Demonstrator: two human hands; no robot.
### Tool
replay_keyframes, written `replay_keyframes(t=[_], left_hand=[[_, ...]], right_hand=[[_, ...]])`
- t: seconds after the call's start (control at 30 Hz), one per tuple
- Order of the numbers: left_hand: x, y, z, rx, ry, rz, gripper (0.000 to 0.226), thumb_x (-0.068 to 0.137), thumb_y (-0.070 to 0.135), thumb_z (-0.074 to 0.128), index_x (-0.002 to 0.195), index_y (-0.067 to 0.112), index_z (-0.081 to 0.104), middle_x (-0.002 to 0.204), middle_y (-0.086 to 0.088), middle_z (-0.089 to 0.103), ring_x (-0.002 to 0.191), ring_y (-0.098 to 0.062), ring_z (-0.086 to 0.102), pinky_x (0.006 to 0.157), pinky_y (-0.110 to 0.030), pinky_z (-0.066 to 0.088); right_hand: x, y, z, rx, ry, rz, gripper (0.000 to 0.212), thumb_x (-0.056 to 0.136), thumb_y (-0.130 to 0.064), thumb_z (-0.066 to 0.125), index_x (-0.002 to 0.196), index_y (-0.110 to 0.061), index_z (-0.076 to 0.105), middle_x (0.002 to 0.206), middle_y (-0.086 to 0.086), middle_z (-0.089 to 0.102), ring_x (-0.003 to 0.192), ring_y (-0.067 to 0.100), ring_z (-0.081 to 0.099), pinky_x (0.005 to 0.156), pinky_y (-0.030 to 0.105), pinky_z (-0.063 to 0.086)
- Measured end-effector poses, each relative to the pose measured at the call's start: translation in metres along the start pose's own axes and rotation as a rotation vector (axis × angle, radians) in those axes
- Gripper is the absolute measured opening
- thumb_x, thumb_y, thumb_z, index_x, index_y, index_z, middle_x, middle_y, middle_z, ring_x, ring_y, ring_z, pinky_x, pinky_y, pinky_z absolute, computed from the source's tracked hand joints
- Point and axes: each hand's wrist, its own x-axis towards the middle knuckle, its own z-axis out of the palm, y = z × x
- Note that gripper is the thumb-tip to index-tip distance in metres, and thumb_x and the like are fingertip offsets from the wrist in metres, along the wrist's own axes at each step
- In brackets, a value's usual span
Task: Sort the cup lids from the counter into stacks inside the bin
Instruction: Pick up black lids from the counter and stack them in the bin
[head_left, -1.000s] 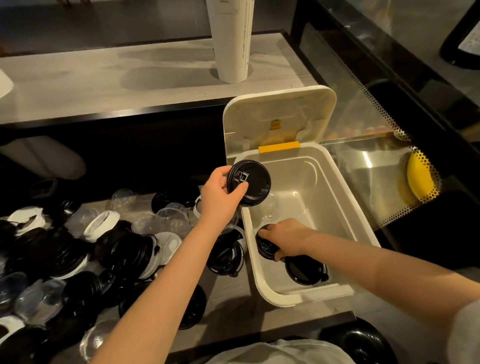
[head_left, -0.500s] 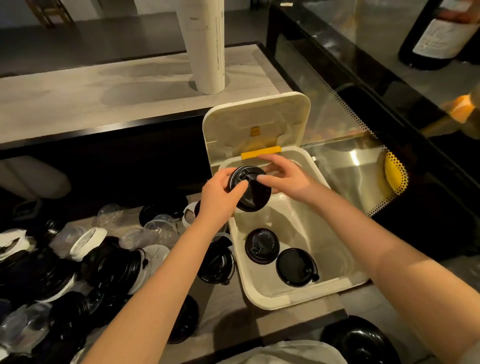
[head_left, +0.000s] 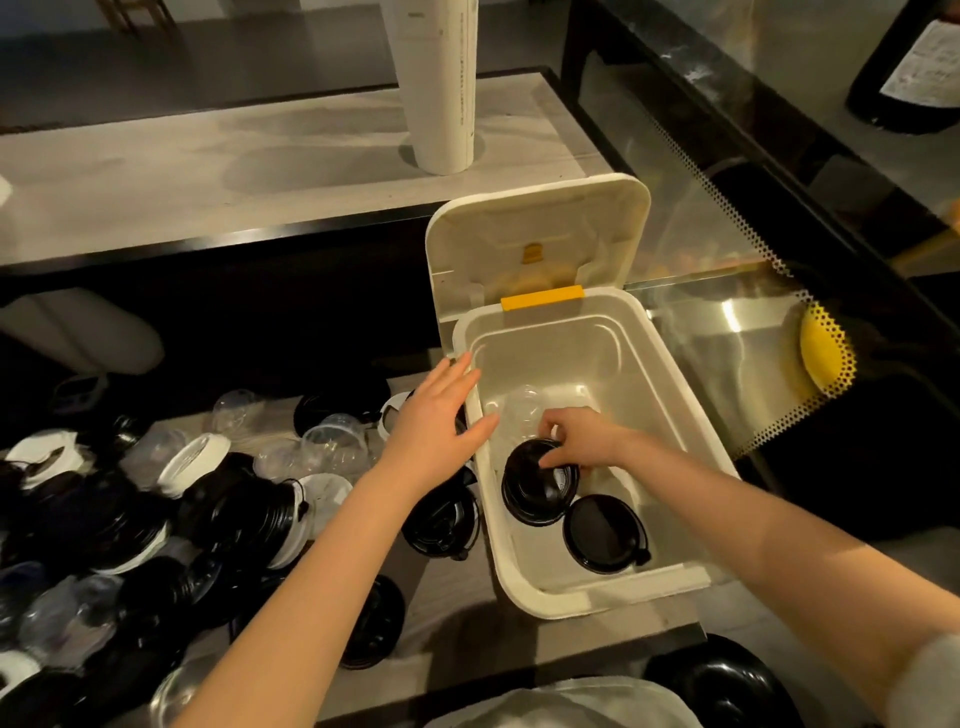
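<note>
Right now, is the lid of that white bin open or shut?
Open. The hinged lid stands tipped back behind the bin, so its inside and the black cup lids in it show.

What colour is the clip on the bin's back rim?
The clip is yellow; head view shows it.

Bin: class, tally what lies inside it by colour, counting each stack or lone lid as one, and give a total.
Black: 2, the held stack and the front lid
Clear: 1, the clear lid
Total: 3
</note>
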Motion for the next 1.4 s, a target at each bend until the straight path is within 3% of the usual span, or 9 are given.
replay_keyframes(t=[0.2, 0.37, 0.57, 0.67, 0.8, 1.07, 1.23, 1.4], left_hand=[[0.000, -0.001, 0.003, 0.006, 0.006, -0.025, 0.064, 0.092, 0.039, 0.052, 0.147, 0.023, 0.024, 0.157, 0.008, 0.013, 0.145, -0.009, 0.006, 0.118, -0.032, 0.010], [0.000, -0.001, 0.004, 0.005, 0.011, -0.026, 0.064, 0.092, 0.040, 0.052, 0.148, 0.023, 0.023, 0.157, 0.008, 0.013, 0.145, -0.009, 0.007, 0.118, -0.030, 0.010], [0.000, 0.000, 0.004, 0.013, 0.008, -0.021, 0.064, 0.092, 0.040, 0.052, 0.147, 0.022, 0.024, 0.157, 0.007, 0.014, 0.145, -0.010, 0.009, 0.117, -0.030, 0.011], [0.000, -0.002, 0.002, 0.055, -0.002, -0.010, 0.064, 0.092, 0.042, 0.051, 0.148, 0.022, 0.024, 0.157, 0.007, 0.014, 0.145, -0.011, 0.009, 0.117, -0.031, 0.011], [0.000, -0.004, -0.009, 0.131, -0.012, 0.006, 0.064, 0.092, 0.046, 0.048, 0.148, 0.023, 0.025, 0.157, 0.004, 0.014, 0.145, -0.014, 0.008, 0.117, -0.043, 0.017], [-0.030, -0.064, -0.065, 0.375, 0.078, -0.103, 0.055, 0.093, 0.042, 0.048, 0.141, 0.016, 0.039, 0.154, -0.001, 0.026, 0.145, -0.019, 0.011, 0.113, -0.047, 0.020], [-0.066, -0.120, -0.099, 0.372, 0.036, -0.263, 0.057, 0.092, 0.040, 0.053, 0.140, 0.012, 0.041, 0.151, -0.005, 0.032, 0.143, -0.022, 0.018, 0.115, -0.045, 0.022], [-0.098, -0.161, -0.104, 0.339, -0.157, -0.380, 0.077, 0.085, 0.049, 0.060, 0.145, 0.011, 0.030, 0.152, -0.008, 0.029, 0.140, -0.025, 0.023, 0.114, -0.040, 0.025]], right_hand=[[0.006, 0.011, 0.017, -0.317, 0.026, 0.022, 0.038, 0.081, -0.036, 0.070, 0.106, -0.012, 0.055, 0.104, 0.007, 0.063, 0.093, 0.025, 0.059, 0.076, 0.032, 0.047], [0.010, 0.012, 0.020, -0.318, 0.087, 0.051, 0.028, 0.093, -0.022, 0.055, 0.117, -0.010, 0.049, 0.112, 0.012, 0.060, 0.099, 0.028, 0.057, 0.075, 0.032, 0.044], [0.004, 0.008, 0.013, -0.302, 0.111, 0.091, 0.032, 0.092, -0.032, 0.056, 0.117, -0.012, 0.055, 0.113, 0.008, 0.060, 0.099, 0.026, 0.058, 0.078, 0.031, 0.046], [-0.001, -0.006, 0.003, -0.337, 0.181, 0.040, 0.034, 0.092, -0.036, 0.052, 0.118, -0.015, 0.055, 0.110, 0.006, 0.063, 0.099, 0.025, 0.059, 0.078, 0.031, 0.046], [-0.012, -0.034, -0.017, -0.370, 0.285, -0.011, 0.034, 0.093, -0.038, 0.050, 0.122, -0.020, 0.054, 0.118, 0.002, 0.060, 0.106, 0.024, 0.057, 0.077, 0.030, 0.043], [-0.044, -0.124, -0.020, -0.312, 0.577, -0.314, 0.033, 0.094, -0.032, 0.048, 0.124, -0.018, 0.055, 0.120, 0.001, 0.057, 0.115, 0.022, 0.049, 0.087, 0.035, 0.045], [-0.042, -0.177, 0.028, -0.376, 0.444, -0.418, 0.035, 0.094, -0.027, 0.048, 0.128, -0.015, 0.050, 0.122, 0.006, 0.053, 0.116, 0.026, 0.047, 0.086, 0.038, 0.044], [-0.026, -0.180, 0.081, -0.584, 0.083, -0.148, 0.049, 0.094, -0.024, 0.050, 0.138, -0.010, 0.034, 0.137, 0.015, 0.040, 0.121, 0.036, 0.044, 0.087, 0.042, 0.045]])
